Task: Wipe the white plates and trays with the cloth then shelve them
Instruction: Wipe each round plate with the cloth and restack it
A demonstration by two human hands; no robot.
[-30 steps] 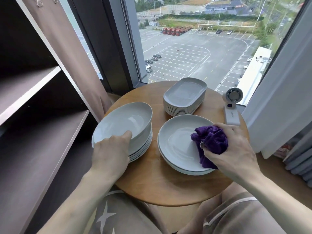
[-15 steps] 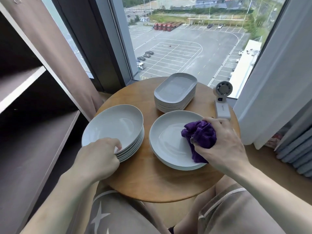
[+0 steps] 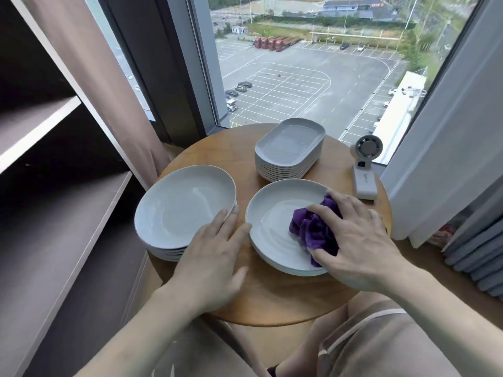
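Purple and fluffy, the bunched-up cloth (image 3: 313, 229) is sitting inside the smooth top white plate (image 3: 272, 213) of the right pile, and your right hand (image 3: 356, 240) is gripping it with curled fingers and thumb. Your left hand (image 3: 215, 257) is lying flat on the round wooden table (image 3: 272, 300), fingers straight and loose, tips touching the rim of the left pile of plates (image 3: 179, 205). Half a second ago it was curling over that rim. Long, rounded white trays (image 3: 291, 142) are sitting stacked behind.
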